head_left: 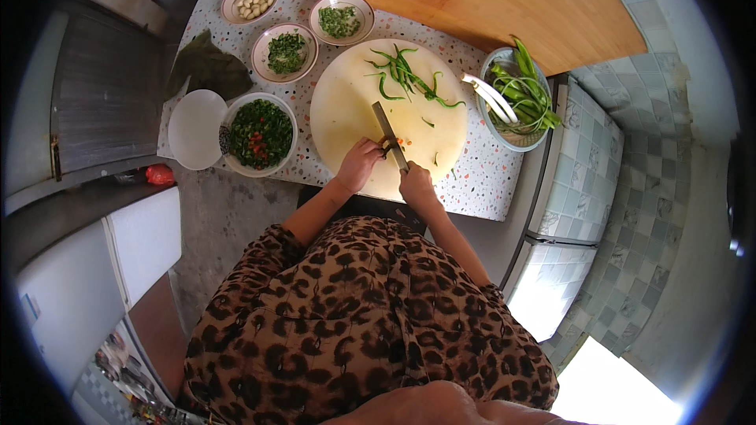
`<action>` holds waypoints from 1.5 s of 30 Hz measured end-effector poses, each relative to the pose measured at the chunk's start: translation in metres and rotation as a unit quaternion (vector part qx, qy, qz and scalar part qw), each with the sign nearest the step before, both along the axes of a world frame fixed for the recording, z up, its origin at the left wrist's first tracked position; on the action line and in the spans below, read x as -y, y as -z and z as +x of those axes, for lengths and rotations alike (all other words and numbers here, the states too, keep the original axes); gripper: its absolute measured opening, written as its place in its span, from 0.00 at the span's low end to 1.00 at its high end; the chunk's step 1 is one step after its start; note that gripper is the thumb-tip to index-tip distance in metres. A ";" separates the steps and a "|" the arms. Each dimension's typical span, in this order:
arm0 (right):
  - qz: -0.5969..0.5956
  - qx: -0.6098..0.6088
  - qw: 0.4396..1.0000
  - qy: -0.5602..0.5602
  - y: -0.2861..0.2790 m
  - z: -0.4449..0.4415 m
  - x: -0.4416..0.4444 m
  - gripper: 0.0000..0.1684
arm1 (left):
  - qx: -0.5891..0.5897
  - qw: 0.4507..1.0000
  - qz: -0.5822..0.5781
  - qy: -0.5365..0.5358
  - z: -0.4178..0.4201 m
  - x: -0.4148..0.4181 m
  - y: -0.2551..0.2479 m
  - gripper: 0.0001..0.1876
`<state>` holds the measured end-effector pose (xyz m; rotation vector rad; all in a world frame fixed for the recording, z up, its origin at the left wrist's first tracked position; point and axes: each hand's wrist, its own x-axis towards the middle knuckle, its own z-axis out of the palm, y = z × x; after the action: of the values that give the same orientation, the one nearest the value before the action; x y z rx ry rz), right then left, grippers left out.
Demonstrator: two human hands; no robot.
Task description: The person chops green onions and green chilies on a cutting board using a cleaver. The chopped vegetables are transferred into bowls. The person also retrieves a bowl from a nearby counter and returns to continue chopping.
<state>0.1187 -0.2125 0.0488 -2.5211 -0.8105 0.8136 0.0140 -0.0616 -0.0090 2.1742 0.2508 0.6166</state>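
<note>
My right hand (417,186) grips the handle of a kitchen knife (385,124), whose blade points away from me over a round, pale cutting board (336,100). Close to the blade's left side, the bent fingers of my left hand (360,163) press dark green vegetable pieces (386,150) onto the board; the fingertips partly hide them. A few small orange-red slices (409,142) lie just right of the blade. Towards the board's far side is a loose pile of thin green chillies (403,71). Small green scraps (428,123) lie on the right part.
Left of the board, a white bowl (289,156) holds chopped greens with red bits, beside a white plate (196,130). Two bowls of chopped herbs (286,54) and a bowl of garlic cloves (255,3) stand behind. A basket (520,143) of green peppers stands right, on the terrazzo-patterned tabletop (487,189).
</note>
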 end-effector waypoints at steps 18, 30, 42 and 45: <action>-0.049 0.011 0.997 -0.060 -0.031 0.006 0.001 0.13 | -0.011 1.000 0.025 0.011 0.003 -0.002 -0.005 0.08; 0.042 -0.022 0.997 -0.057 -0.039 0.016 -0.006 0.12 | -0.052 0.996 0.068 0.021 -0.003 -0.005 0.006 0.05; -0.037 -0.001 0.997 -0.066 -0.005 0.001 -0.012 0.13 | -0.049 0.994 0.092 0.015 -0.004 -0.003 0.004 0.06; 0.054 -0.009 0.996 -0.072 0.002 0.016 -0.018 0.14 | -0.063 0.995 0.074 0.028 -0.006 -0.005 0.006 0.07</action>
<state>0.1345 -0.1950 0.0471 -2.3784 -1.0121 0.8133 0.0080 -0.0566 -0.0152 2.3596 0.2161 0.4793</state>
